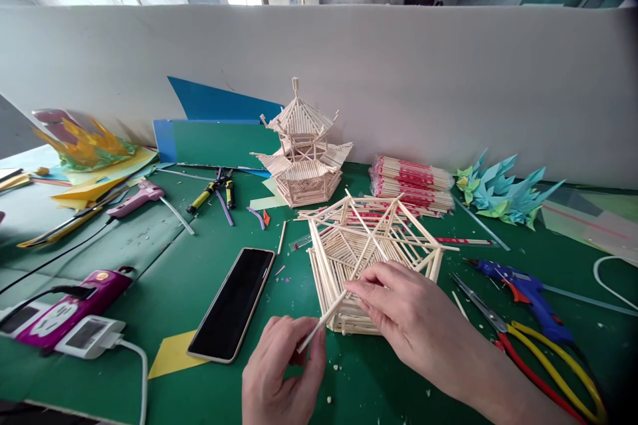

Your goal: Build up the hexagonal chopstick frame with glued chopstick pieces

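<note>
In front of me stands a half-open pagoda-like structure of wooden sticks (323, 259), six-sided, with bare ribs crossing its top. My left hand (286, 365) is closed on the near end of a loose wooden stick (329, 313), thumb and forefinger around it. My right hand (399, 305) pinches at the stick's far end, close to the structure's near edge. Whether the stick touches the structure there I cannot tell. Behind it rises a finished-looking stick pagoda (305, 172) with two roof tiers.
To the right lie long-nosed pliers (498, 325) and a blue glue gun (528, 295). Packs of chopsticks (413, 182) and blue paper leaves (503, 189) sit behind. On the left are a phone (233, 305), a purple power strip (74, 309) and a pink glue gun (137, 199).
</note>
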`<state>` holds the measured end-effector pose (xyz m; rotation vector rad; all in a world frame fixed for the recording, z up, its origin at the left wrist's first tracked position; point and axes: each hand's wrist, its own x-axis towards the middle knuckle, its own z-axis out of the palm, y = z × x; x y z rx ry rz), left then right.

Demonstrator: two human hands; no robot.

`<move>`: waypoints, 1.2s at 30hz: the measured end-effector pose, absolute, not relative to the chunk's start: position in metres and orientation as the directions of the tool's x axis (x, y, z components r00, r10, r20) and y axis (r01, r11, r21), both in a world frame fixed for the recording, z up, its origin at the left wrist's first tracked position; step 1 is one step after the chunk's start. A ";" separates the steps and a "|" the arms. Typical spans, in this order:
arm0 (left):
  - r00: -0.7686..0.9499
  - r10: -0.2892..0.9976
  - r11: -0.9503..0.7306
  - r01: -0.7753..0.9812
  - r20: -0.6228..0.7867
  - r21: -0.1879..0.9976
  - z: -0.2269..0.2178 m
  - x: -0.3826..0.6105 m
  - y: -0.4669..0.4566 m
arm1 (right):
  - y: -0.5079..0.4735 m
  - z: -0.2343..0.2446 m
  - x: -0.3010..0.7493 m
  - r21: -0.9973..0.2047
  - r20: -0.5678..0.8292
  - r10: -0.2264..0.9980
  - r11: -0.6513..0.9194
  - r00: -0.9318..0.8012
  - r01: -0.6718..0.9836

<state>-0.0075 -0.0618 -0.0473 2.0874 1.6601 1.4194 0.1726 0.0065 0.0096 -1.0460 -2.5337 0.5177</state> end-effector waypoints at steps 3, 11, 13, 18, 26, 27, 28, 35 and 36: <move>-0.041 0.808 -0.392 0.708 0.588 0.588 -0.048 -0.007 -0.062 | 0.007 0.009 0.173 -0.461 0.180 0.722 0.661 -0.668 0.591; -0.029 0.796 -0.403 0.719 0.604 0.566 -0.048 -0.006 -0.061 | 0.008 0.008 0.172 -0.463 0.170 0.728 0.654 -0.665 0.598; -0.025 0.794 -0.407 0.720 0.607 0.563 -0.048 -0.006 -0.061 | 0.007 0.007 0.172 -0.459 0.165 0.729 0.653 -0.664 0.602; -0.015 0.791 -0.412 0.726 0.611 0.551 -0.048 -0.007 -0.061 | 0.007 0.007 0.172 -0.446 0.167 0.724 0.661 -0.669 0.603; -0.009 0.792 -0.415 0.726 0.610 0.549 -0.049 -0.006 -0.058 | 0.010 0.011 0.170 -0.426 0.167 0.717 0.672 -0.677 0.606; -0.002 0.793 -0.418 0.726 0.609 0.547 -0.048 -0.006 -0.058 | 0.010 0.011 0.170 -0.423 0.169 0.714 0.675 -0.679 0.604; 0.003 0.796 -0.418 0.726 0.606 0.546 -0.048 -0.005 -0.058 | 0.010 0.011 0.169 -0.418 0.173 0.710 0.680 -0.682 0.602; -0.007 0.784 -0.419 0.732 0.621 0.537 -0.047 -0.002 -0.055 | 0.018 0.011 0.167 -0.282 0.194 0.682 0.727 -0.705 0.626; -0.007 0.786 -0.418 0.731 0.618 0.539 -0.047 -0.001 -0.054 | 0.020 0.012 0.167 -0.253 0.186 0.676 0.734 -0.713 0.630</move>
